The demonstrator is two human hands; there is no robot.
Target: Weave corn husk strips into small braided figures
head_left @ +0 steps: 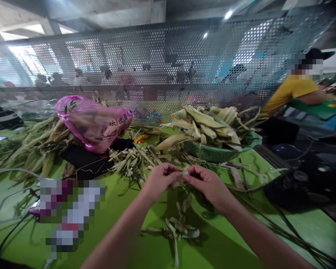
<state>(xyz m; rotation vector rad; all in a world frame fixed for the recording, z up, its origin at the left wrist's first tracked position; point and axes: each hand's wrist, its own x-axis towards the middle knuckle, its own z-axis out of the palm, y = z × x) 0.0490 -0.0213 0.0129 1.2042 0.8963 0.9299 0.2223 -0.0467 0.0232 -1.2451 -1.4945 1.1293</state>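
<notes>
My left hand and my right hand meet over the green table, fingertips almost touching. Both are closed in a pinch on a small pale strip of corn husk, mostly hidden by the fingers. On the table below them lies a small figure-like bunch of husk pieces, with strips spreading out several ways. Just beyond my left hand is a heap of cut husk scraps. Behind my right hand a green basket is piled with dried corn husks.
A pink plastic bag stands at the back left beside more husks. Cables and a power strip, partly blurred out, lie at left. A black bag and long stems are at right. A person in yellow sits beyond.
</notes>
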